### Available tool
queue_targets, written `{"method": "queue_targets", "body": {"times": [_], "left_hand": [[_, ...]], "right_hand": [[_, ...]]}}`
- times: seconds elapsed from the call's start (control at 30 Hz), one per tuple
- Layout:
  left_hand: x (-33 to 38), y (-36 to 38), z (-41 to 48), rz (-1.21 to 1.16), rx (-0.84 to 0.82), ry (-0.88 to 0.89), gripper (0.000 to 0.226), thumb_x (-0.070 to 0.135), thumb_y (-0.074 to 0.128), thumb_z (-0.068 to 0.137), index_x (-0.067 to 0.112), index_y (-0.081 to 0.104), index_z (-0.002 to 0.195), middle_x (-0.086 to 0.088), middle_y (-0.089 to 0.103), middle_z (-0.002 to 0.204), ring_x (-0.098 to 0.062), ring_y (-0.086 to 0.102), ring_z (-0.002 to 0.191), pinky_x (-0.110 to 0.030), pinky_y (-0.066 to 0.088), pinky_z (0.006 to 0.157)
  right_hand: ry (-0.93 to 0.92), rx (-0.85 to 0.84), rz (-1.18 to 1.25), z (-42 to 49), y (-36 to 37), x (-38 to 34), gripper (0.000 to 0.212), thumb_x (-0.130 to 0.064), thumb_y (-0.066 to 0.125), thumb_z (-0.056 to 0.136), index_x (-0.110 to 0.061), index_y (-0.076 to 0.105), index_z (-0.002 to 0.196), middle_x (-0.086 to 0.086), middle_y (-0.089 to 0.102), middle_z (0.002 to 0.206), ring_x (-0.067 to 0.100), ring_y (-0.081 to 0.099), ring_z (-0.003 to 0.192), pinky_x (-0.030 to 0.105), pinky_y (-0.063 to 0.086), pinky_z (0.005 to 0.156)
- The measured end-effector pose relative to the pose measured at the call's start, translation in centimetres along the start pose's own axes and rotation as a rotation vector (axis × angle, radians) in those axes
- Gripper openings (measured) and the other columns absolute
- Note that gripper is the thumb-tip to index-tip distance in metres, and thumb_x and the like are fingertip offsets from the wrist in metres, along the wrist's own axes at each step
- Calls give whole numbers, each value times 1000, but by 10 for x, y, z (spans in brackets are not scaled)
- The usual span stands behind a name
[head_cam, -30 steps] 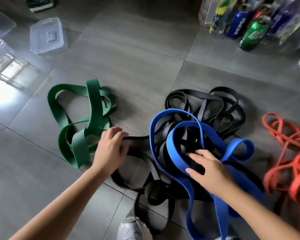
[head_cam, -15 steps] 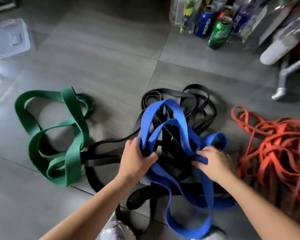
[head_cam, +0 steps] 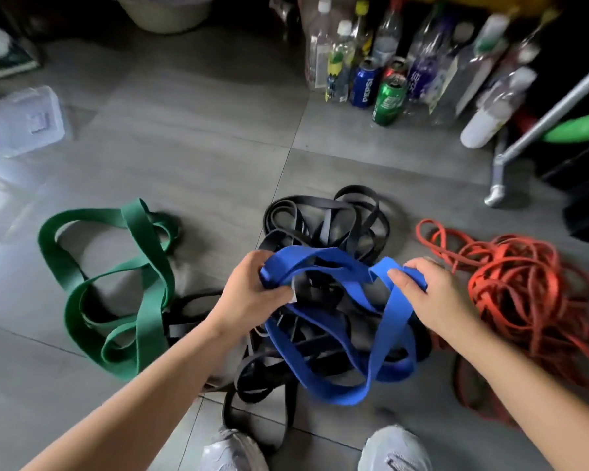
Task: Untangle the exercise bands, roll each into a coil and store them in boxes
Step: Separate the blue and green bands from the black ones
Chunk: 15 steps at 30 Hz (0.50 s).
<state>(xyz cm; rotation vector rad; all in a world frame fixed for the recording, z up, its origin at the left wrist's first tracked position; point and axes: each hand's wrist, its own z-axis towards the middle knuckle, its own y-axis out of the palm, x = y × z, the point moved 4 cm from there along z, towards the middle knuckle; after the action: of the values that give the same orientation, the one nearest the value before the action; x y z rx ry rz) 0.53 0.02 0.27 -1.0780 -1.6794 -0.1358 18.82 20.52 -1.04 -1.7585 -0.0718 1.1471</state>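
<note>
Both hands, left [head_cam: 252, 294] and right [head_cam: 436, 294], grip the wide blue rubber band [head_cam: 334, 375]; lift slowly, freeing it from the tangled black bands [head_cam: 323, 215] at centre frame

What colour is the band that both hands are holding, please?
Blue; the band shows best in the head view.

Single wide-angle camera sitting on the person's head, facing forward and steeply down at the floor [head_cam: 201, 147]. It's close above the black band pile [head_cam: 323, 226]: shoes [head_cam: 395, 450] just below it in frame, bottles [head_cam: 388, 45] beyond it.
</note>
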Motion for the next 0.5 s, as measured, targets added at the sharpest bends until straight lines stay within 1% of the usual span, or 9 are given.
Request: {"method": "queue_targets", "body": {"times": [0.07, 0.13, 0.17, 0.23, 0.3, 0.37, 0.4, 0.43, 0.5], "left_hand": [[28, -6, -9, -17, -2, 58, 39, 23, 60, 52, 28, 53, 90, 5, 61, 76, -2, 55, 55, -18, 46, 56], [55, -18, -20, -63, 30, 95, 41, 23, 62, 54, 26, 55, 94, 3, 64, 84, -8, 60, 64, -25, 51, 62], [68, -26, -26, -73, 50, 119, 43, 21, 63, 56, 26, 55, 98, 5, 65, 88, -9, 61, 66, -26, 52, 62], [92, -45, -37, -32, 87, 198, 43, 12, 66, 64, 29, 55, 102, 13, 64, 86, 0, 59, 60, -15, 48, 55], [114, -69, -49, 53, 136, 255, 46, 7, 64, 69, 30, 55, 107, 17, 61, 82, 3, 57, 57, -11, 43, 49], [130, -93, -63, 112, 184, 255, 48, 8, 65, 71, 30, 56, 112, 13, 62, 81, -5, 59, 61, -15, 44, 51], [137, -103, -71, 134, 200, 251, 47, 10, 65, 71, 30, 57, 113, 11, 64, 80, -8, 61, 64, -18, 47, 54], [144, -112, -80, 144, 203, 251, 46, 11, 66, 71, 29, 58, 113, 8, 66, 80, -11, 65, 67, -23, 52, 59], [156, -125, -96, 138, 199, 266, 46, 11, 66, 72, 26, 59, 115, 2, 69, 83, -21, 68, 78, -36, 57, 74]], "right_hand": [[-71, -2, 1, -4, -23, -27, 16, -22, 67, 84, -8, 61, 79, 1, 55, 75, 22, 53, 73, 27, 32, 67], [-118, 14, -16, -10, -45, -53, 16, -21, 67, 84, -7, 62, 80, 1, 55, 75, 23, 53, 71, 30, 34, 66], [-133, 29, -20, -15, -56, -67, 17, -22, 67, 85, -6, 63, 80, 1, 55, 74, 24, 53, 70, 30, 34, 65], [-158, 71, -16, -22, -77, -94, 19, -23, 67, 85, -5, 64, 81, 0, 53, 69, 23, 51, 65, 26, 29, 61], [-187, 102, -9, -29, -98, -123, 23, -26, 66, 86, -3, 64, 83, -6, 49, 62, 16, 45, 57, 22, 24, 55], [-219, 103, -2, -34, -117, -151, 27, -30, 63, 87, -4, 62, 81, -9, 46, 59, 13, 45, 55, 23, 26, 53], [-235, 103, 0, -36, -127, -165, 30, -33, 62, 87, -4, 60, 80, -5, 49, 62, 18, 48, 59, 25, 26, 53], [-247, 109, 4, -37, -136, -179, 31, -35, 61, 87, -4, 60, 81, 1, 52, 69, 23, 50, 65, 28, 26, 56], [-258, 118, 20, -40, -152, -206, 31, -38, 63, 85, -7, 58, 85, 5, 55, 84, 24, 52, 76, 27, 28, 61]]}}
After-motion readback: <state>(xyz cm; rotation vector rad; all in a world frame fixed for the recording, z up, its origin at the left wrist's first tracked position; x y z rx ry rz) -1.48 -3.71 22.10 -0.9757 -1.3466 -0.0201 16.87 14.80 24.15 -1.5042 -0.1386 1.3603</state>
